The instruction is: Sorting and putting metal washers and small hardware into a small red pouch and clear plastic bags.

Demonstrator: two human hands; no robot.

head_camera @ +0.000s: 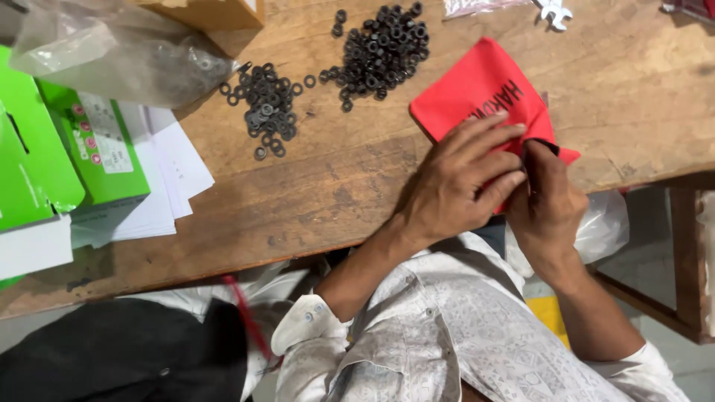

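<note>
Head view looking down at a red cloth pouch (477,89), lying flat on the wooden table (298,193) close to the near edge. Both hands pinching it at the same near corner. Left hand (454,190) lying on top of the pouch, fingers (495,160) stretched out long and close together, pressing the cloth down. Right hand (547,205) curling in tight next to it, thumb and fingers squeezing the dark edge of the pouch, likely its opening, though hard to tell for sure. Hands touching each other there.

Lying mostly up and away from the fingertips, stretching out toward the far side of the table. Running on a slant, from the pinched corner by the table edge up and to the left. Covering more of the cloth with the left hand; only holding the edge with the right.

Sitting just past the far corner of the pouch: a big pile of black rings (383,48). Spreading out further left: a smaller pile of rings (268,112), nearer the left hand than the right. Resting beyond those: a clear plastic bag (112,52), green boxes (89,141) and white papers (175,160). Peeking in at the far edge: a small silver spanner (553,11), well apart from both hands.
</note>
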